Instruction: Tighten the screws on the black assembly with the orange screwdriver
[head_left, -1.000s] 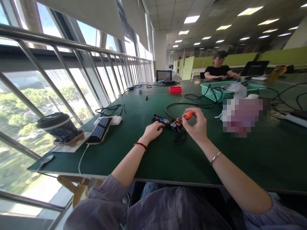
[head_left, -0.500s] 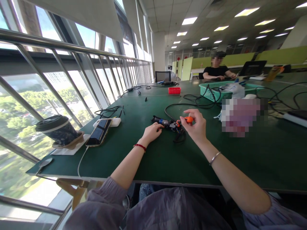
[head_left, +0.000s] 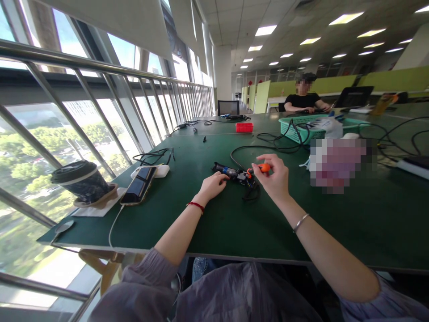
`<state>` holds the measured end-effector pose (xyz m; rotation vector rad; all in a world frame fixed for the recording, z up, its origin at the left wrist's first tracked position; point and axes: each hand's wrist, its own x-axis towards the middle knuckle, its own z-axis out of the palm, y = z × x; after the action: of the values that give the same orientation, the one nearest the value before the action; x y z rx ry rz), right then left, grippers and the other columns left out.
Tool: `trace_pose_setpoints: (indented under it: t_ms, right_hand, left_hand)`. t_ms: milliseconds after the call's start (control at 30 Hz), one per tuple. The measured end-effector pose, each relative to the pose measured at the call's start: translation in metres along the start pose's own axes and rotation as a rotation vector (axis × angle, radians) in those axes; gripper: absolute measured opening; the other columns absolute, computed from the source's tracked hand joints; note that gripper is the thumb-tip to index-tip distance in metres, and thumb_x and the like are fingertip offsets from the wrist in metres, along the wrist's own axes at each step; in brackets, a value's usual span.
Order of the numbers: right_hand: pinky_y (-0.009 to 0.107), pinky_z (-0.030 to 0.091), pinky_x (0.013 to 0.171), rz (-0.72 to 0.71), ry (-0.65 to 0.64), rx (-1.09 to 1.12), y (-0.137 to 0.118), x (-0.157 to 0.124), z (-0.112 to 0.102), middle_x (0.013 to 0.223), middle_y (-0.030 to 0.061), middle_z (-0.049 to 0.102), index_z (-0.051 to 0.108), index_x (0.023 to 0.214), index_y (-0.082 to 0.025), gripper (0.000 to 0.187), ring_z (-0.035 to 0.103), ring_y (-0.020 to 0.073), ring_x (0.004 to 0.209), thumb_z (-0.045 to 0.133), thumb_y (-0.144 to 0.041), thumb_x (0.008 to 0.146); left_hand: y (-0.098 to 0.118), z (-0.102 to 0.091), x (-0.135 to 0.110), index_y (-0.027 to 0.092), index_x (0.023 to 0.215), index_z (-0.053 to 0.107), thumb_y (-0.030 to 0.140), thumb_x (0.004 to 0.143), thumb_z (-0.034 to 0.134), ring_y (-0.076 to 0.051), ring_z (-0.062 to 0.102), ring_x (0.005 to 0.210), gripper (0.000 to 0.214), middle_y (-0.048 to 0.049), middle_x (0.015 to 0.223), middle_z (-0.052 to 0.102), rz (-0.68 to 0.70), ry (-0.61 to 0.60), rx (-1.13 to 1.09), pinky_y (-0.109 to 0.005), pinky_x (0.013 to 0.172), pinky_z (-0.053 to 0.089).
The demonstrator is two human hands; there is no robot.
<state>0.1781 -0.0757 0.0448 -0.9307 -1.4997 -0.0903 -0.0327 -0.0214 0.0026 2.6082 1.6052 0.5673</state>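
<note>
A small black device (head_left: 231, 172) with wires and a black cable lies on the green table (head_left: 234, 219) in front of me. My left hand (head_left: 212, 184) rests on its near side, fingers curled against it, holding it down. My right hand (head_left: 273, 178) pinches the orange handle of a small screwdriver (head_left: 261, 168), whose tip points down into the device's right end. A red cord circles my left wrist and a silver bangle my right.
A phone (head_left: 140, 184) on a white power bank and a lidded coffee cup (head_left: 82, 181) sit at the left near a railing. Further back are cables (head_left: 152, 155), a red box (head_left: 244, 127) and a teal basket (head_left: 306, 126). Another person sits at the far end.
My right hand has dropped slightly and turned the orange handle in its fingers. The left hand has stayed on the device.
</note>
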Motion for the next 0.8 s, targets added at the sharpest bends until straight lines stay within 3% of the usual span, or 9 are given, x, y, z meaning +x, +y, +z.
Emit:
trace_pose_setpoints:
  t_ms: [167, 367, 533, 700, 800]
  right_hand:
    - [0.037, 0.049, 0.076, -0.028, -0.009, 0.055, 0.0011, -0.0003, 0.0007, 0.077, -0.0003, 0.059, 0.056, 0.101, -0.021, 0.026, 0.056, 0.0153, 0.066, 0.061, -0.027, 0.077]
    - [0.033, 0.047, 0.067, 0.009, -0.026, -0.019, 0.0012, 0.0002, -0.0017, 0.058, -0.0035, 0.049, 0.06, 0.083, -0.022, 0.013, 0.051, 0.0156, 0.059, 0.062, -0.034, 0.078]
    - [0.034, 0.048, 0.069, 0.002, -0.007, 0.036, 0.0002, 0.0005, -0.0013, 0.065, -0.0028, 0.054, 0.058, 0.096, -0.021, 0.021, 0.054, 0.0157, 0.062, 0.062, -0.029, 0.077]
    - [0.031, 0.045, 0.063, 0.041, -0.067, 0.011, -0.0004, 0.0, -0.002, 0.052, -0.0072, 0.044, 0.057, 0.092, -0.022, 0.016, 0.045, 0.0132, 0.051, 0.06, -0.032, 0.08]
    - [0.032, 0.046, 0.064, 0.036, -0.046, 0.025, -0.0004, 0.0001, -0.002, 0.057, -0.0061, 0.048, 0.057, 0.095, -0.022, 0.019, 0.048, 0.0133, 0.053, 0.061, -0.031, 0.079]
  left_hand:
    - [0.0007, -0.0008, -0.0006, 0.025, 0.112, 0.063, 0.021, 0.088, 0.047, -0.015, 0.063, 0.083, 0.029, 0.0001, 0.106, 0.065, -0.009, 0.017, -0.026, -0.022, 0.068, 0.046]
    - [0.0009, -0.0016, -0.0006, 0.024, 0.112, 0.063, 0.021, 0.089, 0.045, -0.015, 0.063, 0.08, 0.029, 0.0001, 0.097, 0.066, 0.02, 0.04, -0.053, -0.023, 0.066, 0.044]
    - [0.0022, -0.003, -0.0003, 0.025, 0.113, 0.064, 0.02, 0.089, 0.044, -0.015, 0.063, 0.081, 0.031, 0.0003, 0.103, 0.066, 0.028, 0.047, -0.059, -0.023, 0.067, 0.046]
    - [0.0033, -0.0056, -0.0006, 0.027, 0.114, 0.066, 0.021, 0.09, 0.044, -0.016, 0.064, 0.086, 0.033, -0.0005, 0.107, 0.066, 0.014, 0.013, -0.039, -0.024, 0.073, 0.049]
    - [0.0026, -0.0056, -0.0002, 0.027, 0.115, 0.066, 0.023, 0.091, 0.045, -0.017, 0.064, 0.091, 0.033, -0.0007, 0.113, 0.064, 0.021, 0.002, -0.025, -0.024, 0.076, 0.05]
